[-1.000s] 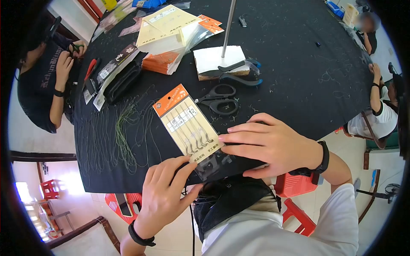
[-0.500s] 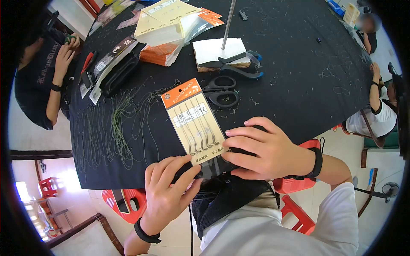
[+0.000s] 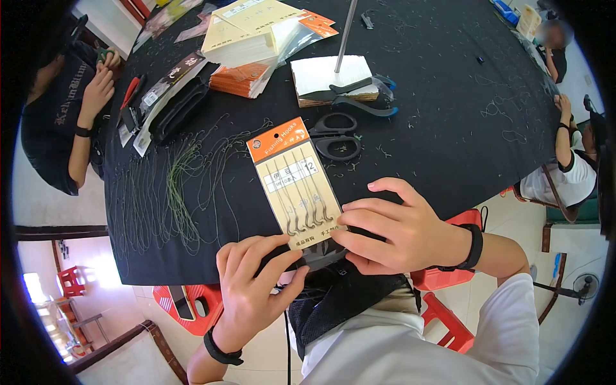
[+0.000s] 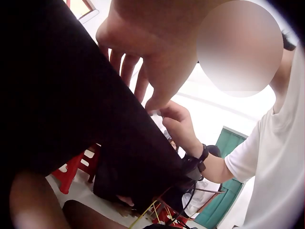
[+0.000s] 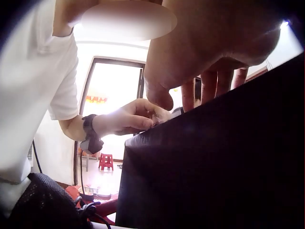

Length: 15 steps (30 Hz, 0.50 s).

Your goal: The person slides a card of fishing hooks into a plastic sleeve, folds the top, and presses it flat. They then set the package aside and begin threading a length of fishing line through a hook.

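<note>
A packet of fishing hooks (image 3: 298,183), a cream card with an orange header in a clear sleeve, lies tilted near the table's front edge. Several dark hooks show on it. My left hand (image 3: 251,276) is at its lower left corner, forefinger and thumb pinching the clear flap (image 3: 323,254) below the card. On the other side, my right hand (image 3: 401,231) holds the lower right edge, fingertips on the card's border and thumb low by the flap. In the left wrist view the left thumb (image 4: 159,98) meets the table edge; part of the flap is hidden by the hands.
Black-handled scissors (image 3: 337,136) lie just beyond the packet. Behind them, blue-tipped pliers (image 3: 356,96) rest against a white block (image 3: 321,69) holding a metal rod. Loose green line (image 3: 179,186) spreads leftward. Stacked packets (image 3: 240,45) and a black pouch (image 3: 183,115) lie farther back.
The packet has slid slightly right and turned more upright in view. The right thumb has drawn in toward the flap, which looks shorter below the card. Both hands stay at the lower corners.
</note>
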Each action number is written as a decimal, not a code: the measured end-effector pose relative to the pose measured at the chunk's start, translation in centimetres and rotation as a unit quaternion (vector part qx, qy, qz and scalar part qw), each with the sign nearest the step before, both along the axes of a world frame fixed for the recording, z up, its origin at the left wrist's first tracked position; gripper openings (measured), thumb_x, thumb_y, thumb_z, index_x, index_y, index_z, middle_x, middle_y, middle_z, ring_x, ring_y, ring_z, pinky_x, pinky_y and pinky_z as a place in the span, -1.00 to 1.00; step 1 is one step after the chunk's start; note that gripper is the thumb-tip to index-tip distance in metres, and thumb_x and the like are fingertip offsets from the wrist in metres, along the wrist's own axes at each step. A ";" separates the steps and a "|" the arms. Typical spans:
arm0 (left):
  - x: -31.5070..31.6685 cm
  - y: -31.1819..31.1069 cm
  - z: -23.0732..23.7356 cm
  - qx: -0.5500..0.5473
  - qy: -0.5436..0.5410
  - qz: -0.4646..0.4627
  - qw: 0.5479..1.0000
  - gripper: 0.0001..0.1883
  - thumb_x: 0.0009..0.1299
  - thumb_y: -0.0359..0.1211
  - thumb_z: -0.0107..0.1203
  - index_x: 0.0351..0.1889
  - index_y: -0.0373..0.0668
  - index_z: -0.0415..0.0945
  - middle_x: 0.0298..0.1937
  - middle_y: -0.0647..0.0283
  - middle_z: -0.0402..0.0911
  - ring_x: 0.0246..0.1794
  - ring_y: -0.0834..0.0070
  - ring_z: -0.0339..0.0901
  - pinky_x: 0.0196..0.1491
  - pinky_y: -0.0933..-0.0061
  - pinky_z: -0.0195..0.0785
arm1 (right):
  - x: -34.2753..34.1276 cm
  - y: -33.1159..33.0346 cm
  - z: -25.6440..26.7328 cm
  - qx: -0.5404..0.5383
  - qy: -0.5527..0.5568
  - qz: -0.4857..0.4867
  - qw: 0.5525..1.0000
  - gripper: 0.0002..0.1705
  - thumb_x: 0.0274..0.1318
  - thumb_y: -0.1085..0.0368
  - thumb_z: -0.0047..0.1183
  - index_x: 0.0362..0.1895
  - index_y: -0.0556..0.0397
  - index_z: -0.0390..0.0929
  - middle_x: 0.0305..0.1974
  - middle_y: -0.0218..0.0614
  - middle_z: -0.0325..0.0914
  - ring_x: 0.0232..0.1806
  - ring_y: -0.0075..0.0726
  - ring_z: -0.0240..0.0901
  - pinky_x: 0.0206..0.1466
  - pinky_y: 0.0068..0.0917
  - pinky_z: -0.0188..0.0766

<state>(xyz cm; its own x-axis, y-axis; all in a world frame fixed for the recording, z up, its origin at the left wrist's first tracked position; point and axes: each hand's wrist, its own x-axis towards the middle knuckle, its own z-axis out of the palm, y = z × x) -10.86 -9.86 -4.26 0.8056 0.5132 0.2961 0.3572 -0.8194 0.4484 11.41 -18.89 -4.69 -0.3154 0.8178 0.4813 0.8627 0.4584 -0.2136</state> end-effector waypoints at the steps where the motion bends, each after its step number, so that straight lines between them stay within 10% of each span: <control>1: 0.0 0.0 -0.1 -0.004 -0.006 0.007 1.000 -0.74 -0.02 -0.38 0.33 -0.32 -0.10 0.59 -0.14 0.33 0.57 -0.14 0.40 0.45 -0.04 0.35 0.13 | 0.0 0.0 -0.1 0.000 0.000 0.000 1.000 -0.72 -0.22 0.20 0.21 -0.32 -0.05 0.56 -0.30 -0.40 0.47 -0.22 -0.45 0.45 0.09 -0.24 0.24; 15: 0.1 0.0 -0.4 -0.014 -0.034 0.018 0.999 -0.79 -0.04 -0.51 0.28 -0.43 -0.13 0.54 -0.19 0.26 0.61 -0.20 0.35 0.48 -0.07 0.32 0.13 | 0.7 0.1 0.1 -0.029 0.035 0.016 0.999 -0.55 -0.27 0.17 0.31 -0.18 -0.05 0.53 -0.29 -0.43 0.50 -0.23 -0.46 0.45 0.09 -0.24 0.21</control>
